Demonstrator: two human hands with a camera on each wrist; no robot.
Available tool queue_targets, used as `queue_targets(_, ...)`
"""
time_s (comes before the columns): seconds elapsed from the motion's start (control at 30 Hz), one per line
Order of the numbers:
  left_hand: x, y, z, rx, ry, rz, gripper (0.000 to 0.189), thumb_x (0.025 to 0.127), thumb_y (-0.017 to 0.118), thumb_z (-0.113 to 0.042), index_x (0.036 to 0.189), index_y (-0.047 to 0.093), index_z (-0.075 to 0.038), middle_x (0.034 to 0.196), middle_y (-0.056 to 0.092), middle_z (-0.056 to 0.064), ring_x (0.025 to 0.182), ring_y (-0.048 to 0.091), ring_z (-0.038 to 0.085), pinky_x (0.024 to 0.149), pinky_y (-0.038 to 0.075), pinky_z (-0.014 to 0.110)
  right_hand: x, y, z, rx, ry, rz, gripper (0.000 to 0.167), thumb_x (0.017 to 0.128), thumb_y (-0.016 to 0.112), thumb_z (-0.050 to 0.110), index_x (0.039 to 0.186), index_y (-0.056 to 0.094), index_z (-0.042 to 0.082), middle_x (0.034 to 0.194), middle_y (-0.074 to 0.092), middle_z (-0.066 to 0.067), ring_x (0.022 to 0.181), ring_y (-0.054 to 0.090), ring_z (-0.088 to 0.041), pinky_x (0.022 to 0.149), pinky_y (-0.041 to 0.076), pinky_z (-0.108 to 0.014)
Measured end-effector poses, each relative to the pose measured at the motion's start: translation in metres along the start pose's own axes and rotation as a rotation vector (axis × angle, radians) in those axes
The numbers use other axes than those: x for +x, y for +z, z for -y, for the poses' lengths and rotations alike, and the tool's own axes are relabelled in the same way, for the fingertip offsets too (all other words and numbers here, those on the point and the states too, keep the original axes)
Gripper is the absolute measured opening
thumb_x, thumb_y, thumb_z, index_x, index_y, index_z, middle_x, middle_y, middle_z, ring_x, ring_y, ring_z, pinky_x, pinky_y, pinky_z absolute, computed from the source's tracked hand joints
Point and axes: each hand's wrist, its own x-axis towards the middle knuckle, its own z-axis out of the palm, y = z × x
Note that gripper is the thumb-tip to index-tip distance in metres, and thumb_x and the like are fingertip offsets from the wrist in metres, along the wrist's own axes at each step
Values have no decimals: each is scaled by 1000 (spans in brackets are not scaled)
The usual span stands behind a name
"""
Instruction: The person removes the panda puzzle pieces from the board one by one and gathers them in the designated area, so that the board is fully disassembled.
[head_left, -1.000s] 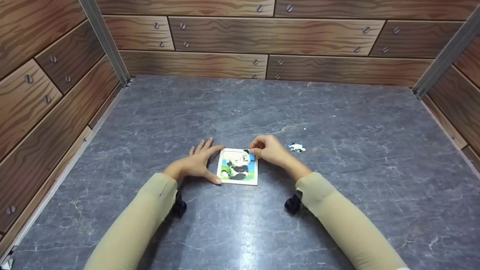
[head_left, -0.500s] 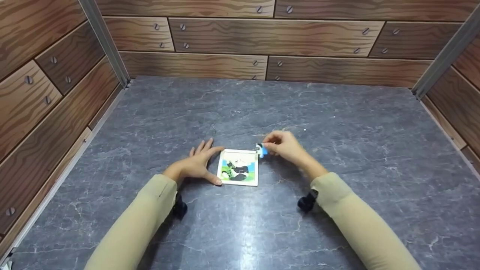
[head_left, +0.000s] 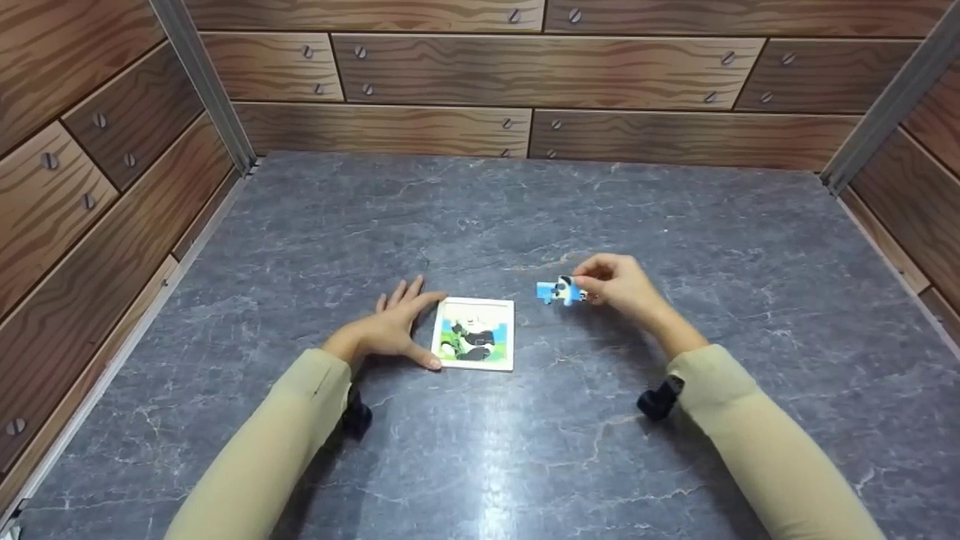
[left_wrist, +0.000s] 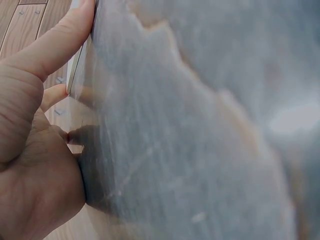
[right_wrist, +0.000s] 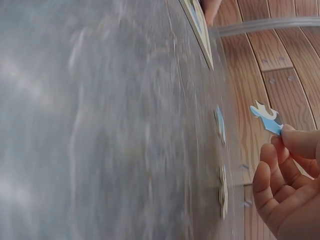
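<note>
A small panda jigsaw puzzle with a white frame (head_left: 511, 337) lies flat on the table; the upper part of its tray shows pale. My left hand (head_left: 386, 330) spreads its fingers along the left side, thumb at the near corner and index finger at the far corner. To the right of the frame, my right hand (head_left: 621, 289) pinches a blue, white and black puzzle piece (right_wrist: 270, 118) between thumb and fingertips, raised above the table. Below it in the right wrist view lie a blue-topped piece (right_wrist: 220, 125) and a pale-edged piece (right_wrist: 223, 194).
The grey marbled table (head_left: 480, 217) stretches around the puzzle. Wood-patterned walls (head_left: 435, 71) close it in at the back and both sides, with metal posts (head_left: 206, 86) at the back corners. A black wrist camera (head_left: 660, 401) hangs under the right sleeve.
My right hand has taken the puzzle piece from the frame's upper right corner and carried it right, over the loose pieces. The left hand stays at the frame.
</note>
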Motion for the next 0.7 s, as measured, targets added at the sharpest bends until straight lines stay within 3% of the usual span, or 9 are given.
queue_targets(0.27, 0, -1, 0, -13, 7, 5, 108, 60, 84, -47, 148, 24, -27, 154, -11, 14, 137, -18, 32, 105, -13, 55, -9, -27, -14, 22, -2, -46, 23, 85, 67, 5, 96, 61, -14, 69, 60, -3, 57, 53, -10, 52, 47, -23)
queue_targets(0.7, 0, 0, 1, -20, 4, 10, 107, 61, 83, -46, 148, 24, -26, 154, -11, 14, 137, -19, 32, 105, -14, 54, -25, -61, -36, -46, 81, -84, 26, 86, 65, 8, 101, 60, -13, 73, 61, -3, 61, 55, -11, 55, 50, -24)
